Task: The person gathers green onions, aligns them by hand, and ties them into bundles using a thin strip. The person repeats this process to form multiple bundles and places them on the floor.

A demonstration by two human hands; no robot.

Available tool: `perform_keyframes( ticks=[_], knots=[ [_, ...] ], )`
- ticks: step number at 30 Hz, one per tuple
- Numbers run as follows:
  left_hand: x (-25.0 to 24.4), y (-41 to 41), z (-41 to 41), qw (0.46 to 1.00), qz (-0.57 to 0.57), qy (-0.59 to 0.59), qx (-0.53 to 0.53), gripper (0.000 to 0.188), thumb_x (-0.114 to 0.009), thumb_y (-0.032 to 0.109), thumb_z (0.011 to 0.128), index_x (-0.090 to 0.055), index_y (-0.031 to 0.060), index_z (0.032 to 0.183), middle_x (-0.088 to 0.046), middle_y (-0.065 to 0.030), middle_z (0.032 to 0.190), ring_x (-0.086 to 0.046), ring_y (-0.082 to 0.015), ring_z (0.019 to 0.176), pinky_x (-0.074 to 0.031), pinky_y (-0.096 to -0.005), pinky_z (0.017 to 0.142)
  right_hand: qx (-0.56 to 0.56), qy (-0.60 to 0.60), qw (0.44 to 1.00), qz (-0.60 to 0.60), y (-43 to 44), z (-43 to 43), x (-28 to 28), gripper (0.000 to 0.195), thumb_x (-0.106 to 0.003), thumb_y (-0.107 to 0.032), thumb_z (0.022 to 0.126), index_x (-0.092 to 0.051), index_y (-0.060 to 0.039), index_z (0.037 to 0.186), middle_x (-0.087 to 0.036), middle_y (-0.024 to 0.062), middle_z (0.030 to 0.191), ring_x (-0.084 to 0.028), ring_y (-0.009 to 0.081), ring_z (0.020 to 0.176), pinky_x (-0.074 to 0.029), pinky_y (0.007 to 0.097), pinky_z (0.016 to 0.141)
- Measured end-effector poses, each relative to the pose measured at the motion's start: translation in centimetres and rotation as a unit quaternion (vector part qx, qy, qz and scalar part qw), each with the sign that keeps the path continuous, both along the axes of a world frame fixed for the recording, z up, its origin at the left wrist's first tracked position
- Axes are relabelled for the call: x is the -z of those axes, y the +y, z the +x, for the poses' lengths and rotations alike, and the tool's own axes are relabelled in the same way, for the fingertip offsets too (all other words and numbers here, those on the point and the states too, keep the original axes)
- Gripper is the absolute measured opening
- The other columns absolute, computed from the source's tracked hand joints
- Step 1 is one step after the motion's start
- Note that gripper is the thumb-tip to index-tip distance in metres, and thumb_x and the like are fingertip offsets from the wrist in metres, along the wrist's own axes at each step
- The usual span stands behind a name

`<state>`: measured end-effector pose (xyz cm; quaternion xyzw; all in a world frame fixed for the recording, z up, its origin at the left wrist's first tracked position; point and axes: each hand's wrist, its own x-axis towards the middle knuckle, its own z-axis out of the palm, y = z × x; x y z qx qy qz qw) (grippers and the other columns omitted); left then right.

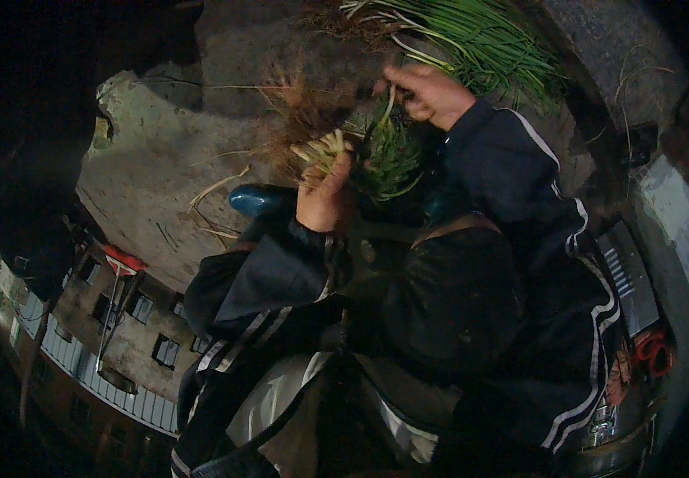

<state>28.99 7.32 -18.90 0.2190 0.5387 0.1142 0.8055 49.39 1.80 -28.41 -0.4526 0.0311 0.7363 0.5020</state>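
Low in front of my knees, my left hand (pixel 328 194) grips a bunch of green onion-like stalks (pixel 328 145). Their pale stem ends and brown, hair-like roots (pixel 299 104) stick out past the fingers. To the right, my right hand (pixel 431 95) pinches a single pale stalk (pixel 390 103) near its end, though motion blur softens the fingertips. Green leaves (pixel 395 155) hang between the two hands. Beyond my right hand lies a larger heap of the same long green stalks (pixel 476 42), roots toward the left.
Dry straw-coloured stalks (pixel 216 191) are scattered on the concrete ground (pixel 159 149) beside a teal shoe (pixel 255 200). A red-headed, long-handled tool (pixel 123 261) is at lower left, over a surface with rectangular openings. At right are a grey slotted panel (pixel 628 278) and a red object (pixel 652 354).
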Motion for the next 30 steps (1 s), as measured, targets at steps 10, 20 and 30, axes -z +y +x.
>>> perform_keyframes(
  ticks=[10,20,30],
  knots=[
    [1.6,0.7,-1.3,0.998,0.003,0.026,-0.059,0.033,-0.051,0.032,0.088,-0.051,0.0064,0.108,-0.057,-0.0114,0.099,-0.055,-0.0273,0.091,-0.044,-0.0443,0.079,0.082,-0.224,0.97,0.055,-1.3,0.6,-2.5,0.023,-0.053,-0.021,0.089,-0.061,-0.0003,0.093,-0.054,-0.0017,0.071,-0.03,0.0009,0.049,-0.023,0.0176,0.042],
    [-0.7,5.4,-0.7,0.979,0.01,0.001,-0.203,0.039,-0.042,0.037,0.091,-0.043,0.0069,0.116,-0.047,-0.0091,0.116,-0.044,-0.027,0.108,-0.032,-0.0425,0.095,0.184,-0.162,0.963,0.114,-3.3,-1.7,-2.7,0.019,-0.058,-0.017,0.085,-0.065,0.0007,0.087,-0.057,-0.0018,0.07,-0.04,0.0019,0.055,-0.031,0.0182,0.048],
    [-0.8,5.7,-0.6,0.986,0.079,0.025,-0.148,0.049,-0.035,0.04,0.092,-0.033,0.0077,0.129,-0.041,-0.0141,0.124,-0.036,-0.0324,0.117,-0.025,-0.0459,0.101,0.299,-0.32,0.898,-0.049,-6.2,4.2,-1.9,0.022,-0.059,-0.02,0.085,-0.063,-0.003,0.098,-0.059,0.0008,0.071,-0.041,0.0048,0.051,-0.031,0.0189,0.044]
  ],
)
